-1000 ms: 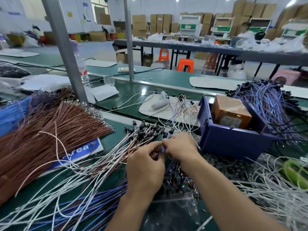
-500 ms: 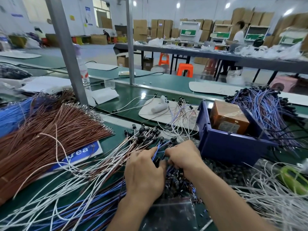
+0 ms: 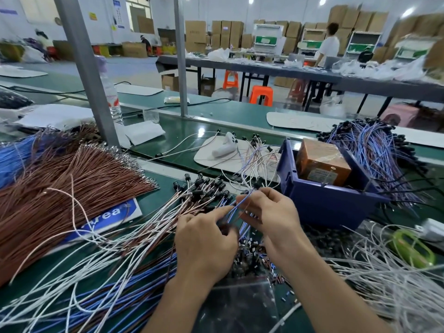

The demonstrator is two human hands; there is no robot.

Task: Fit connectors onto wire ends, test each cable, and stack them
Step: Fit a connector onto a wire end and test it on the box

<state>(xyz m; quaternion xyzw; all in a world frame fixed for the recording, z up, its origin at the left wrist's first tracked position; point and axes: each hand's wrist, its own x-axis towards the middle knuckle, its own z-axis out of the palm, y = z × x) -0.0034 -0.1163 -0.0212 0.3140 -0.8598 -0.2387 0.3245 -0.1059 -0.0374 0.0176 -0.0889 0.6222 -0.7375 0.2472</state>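
Head view: right hand (image 3: 271,212) pinches a blue wire (image 3: 236,207) just above the connector-tipped wire pile (image 3: 206,186) on the green bench (image 3: 211,127); left hand (image 3: 204,239) stretches its forefinger to that wire, and I cannot tell its grip.

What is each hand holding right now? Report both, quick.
Left hand: index finger out toward the blue wire; grip blurred, cannot be told.
Right hand: closed, pinching the blue wire.

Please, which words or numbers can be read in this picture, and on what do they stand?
"rea": blue-and-white sign; the start of the word is covered.
Label on the brown box: too small to read.
Wall posters and bottle label: blurred.
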